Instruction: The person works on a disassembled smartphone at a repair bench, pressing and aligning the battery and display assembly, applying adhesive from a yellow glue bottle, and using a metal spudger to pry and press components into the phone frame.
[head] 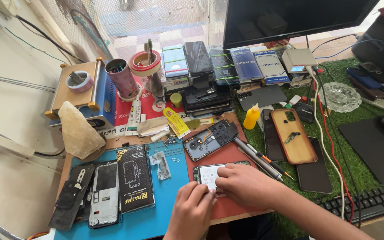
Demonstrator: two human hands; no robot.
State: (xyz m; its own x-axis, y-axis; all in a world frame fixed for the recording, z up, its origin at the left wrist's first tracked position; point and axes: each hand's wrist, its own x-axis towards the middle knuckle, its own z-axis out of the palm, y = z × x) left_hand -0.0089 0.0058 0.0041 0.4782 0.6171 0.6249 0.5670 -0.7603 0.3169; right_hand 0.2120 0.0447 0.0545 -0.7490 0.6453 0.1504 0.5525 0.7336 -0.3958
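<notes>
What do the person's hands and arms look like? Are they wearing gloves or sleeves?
No gloves. The left hand and the right hand are both bare, with no rings or watch showing. The right forearm is bare too, with no sleeve in view. Only a little of the left wrist shows at the picture's bottom edge.

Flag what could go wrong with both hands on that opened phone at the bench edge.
1. The phone lies near the front edge of the red mat; pressure from the left hand or right hand could slide it off.
2. The tools beside the right hand could get knocked.
3. The yellow bottle stands close to open phones; a spill is possible.
</notes>
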